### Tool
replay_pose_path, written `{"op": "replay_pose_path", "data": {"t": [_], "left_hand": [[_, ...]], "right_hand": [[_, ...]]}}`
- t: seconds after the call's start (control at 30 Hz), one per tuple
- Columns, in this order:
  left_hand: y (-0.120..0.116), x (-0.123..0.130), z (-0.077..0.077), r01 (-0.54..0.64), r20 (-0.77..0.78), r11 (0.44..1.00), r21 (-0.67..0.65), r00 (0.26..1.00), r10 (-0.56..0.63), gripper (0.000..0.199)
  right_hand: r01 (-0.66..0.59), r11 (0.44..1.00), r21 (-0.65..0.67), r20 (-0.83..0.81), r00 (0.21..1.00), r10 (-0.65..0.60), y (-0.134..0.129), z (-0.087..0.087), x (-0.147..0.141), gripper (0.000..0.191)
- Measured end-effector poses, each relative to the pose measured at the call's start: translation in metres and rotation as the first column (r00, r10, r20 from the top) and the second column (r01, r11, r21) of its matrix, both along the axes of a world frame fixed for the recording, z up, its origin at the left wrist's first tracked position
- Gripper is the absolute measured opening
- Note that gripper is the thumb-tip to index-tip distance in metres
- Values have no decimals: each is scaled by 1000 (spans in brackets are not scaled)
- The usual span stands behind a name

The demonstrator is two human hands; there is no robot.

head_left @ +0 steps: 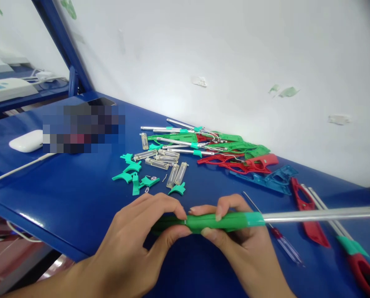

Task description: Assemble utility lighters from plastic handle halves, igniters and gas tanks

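Both my hands grip a green long-necked lighter [216, 222], held level above the blue table. My left hand [141, 236] pinches its handle end between thumb and fingers, hiding much of that end. Nearer the neck, my right hand [237, 231] is closed round the handle. A teal collar joins the handle to a silver metal tube pointing right. Behind my hands lie several teal triggers [132, 166] and clear fuel tanks [181, 174]. A screwdriver [285, 244] with a clear purplish handle lies just beyond my right hand.
Silver tubes with wires [178, 142] lie among green, red and blue handle shells [253, 163] near the white wall. At right are a red shell [315, 227] and lighters [358, 256]. A white case [26, 140], a cable and a blurred-out object lie at left.
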State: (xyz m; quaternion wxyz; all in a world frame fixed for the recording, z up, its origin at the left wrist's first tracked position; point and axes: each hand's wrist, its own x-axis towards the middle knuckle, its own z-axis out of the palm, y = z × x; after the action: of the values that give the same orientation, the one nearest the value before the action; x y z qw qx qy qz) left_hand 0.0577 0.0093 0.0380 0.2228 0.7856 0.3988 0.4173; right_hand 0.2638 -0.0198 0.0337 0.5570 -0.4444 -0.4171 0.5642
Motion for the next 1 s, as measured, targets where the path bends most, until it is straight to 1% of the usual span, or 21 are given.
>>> {"op": "replay_pose_path", "data": {"t": [0.13,0.2,0.3,0.4,0.47,0.57,0.6,0.67,0.7,0.73,0.83,0.9,0.93,1.0], "left_hand": [[1,2,1,12,8,1000,1,1000,-12,10],[0,2,2,18,10,1000,6,1000,-18,10],[-2,1,3,14,7,1000,17,1000,-14,11],[-3,1,3,15,-2,999,31,1000,-15,12],[-3,2,2,34,7,999,33,999,-34,14],[-3,1,-3,6,0,1000,11,1000,-6,17],[-3,1,-5,-19,-21,1000,-1,1000,19,22],[-3,-1,-9,-55,-81,998,-19,995,54,40],[-3,-2,-10,-60,-102,998,-11,993,59,46],[-3,-2,-10,-69,-116,998,11,991,70,46],[-2,-2,-5,-143,-125,982,120,979,158,33],[-1,-1,0,-172,-114,978,116,976,185,23],[-1,0,2,-148,-101,986,80,983,156,19],[-1,0,4,-58,-47,998,2,997,58,14]], "right_hand": [[17,999,-49,97,995,-12,-3,4,1,35],[-3,1000,-26,125,992,6,-4,5,1,32],[-11,1000,27,125,992,8,-6,6,0,29],[30,999,-19,118,993,-27,-6,6,-1,34],[35,998,-61,128,991,-27,-5,6,0,35],[10,999,-39,127,992,-5,-1,6,4,35],[-4,1000,-30,119,993,7,0,6,7,35],[-17,999,-35,73,997,19,3,7,12,35],[-17,999,-47,43,999,19,5,7,15,35],[-13,998,-56,12,1000,14,6,7,18,36],[-23,999,-47,-47,999,21,9,9,25,36],[-39,998,-46,-60,998,36,10,10,26,34],[-52,997,-52,-74,996,48,10,11,26,33],[-65,995,-74,-114,992,57,9,14,24,29]]}}
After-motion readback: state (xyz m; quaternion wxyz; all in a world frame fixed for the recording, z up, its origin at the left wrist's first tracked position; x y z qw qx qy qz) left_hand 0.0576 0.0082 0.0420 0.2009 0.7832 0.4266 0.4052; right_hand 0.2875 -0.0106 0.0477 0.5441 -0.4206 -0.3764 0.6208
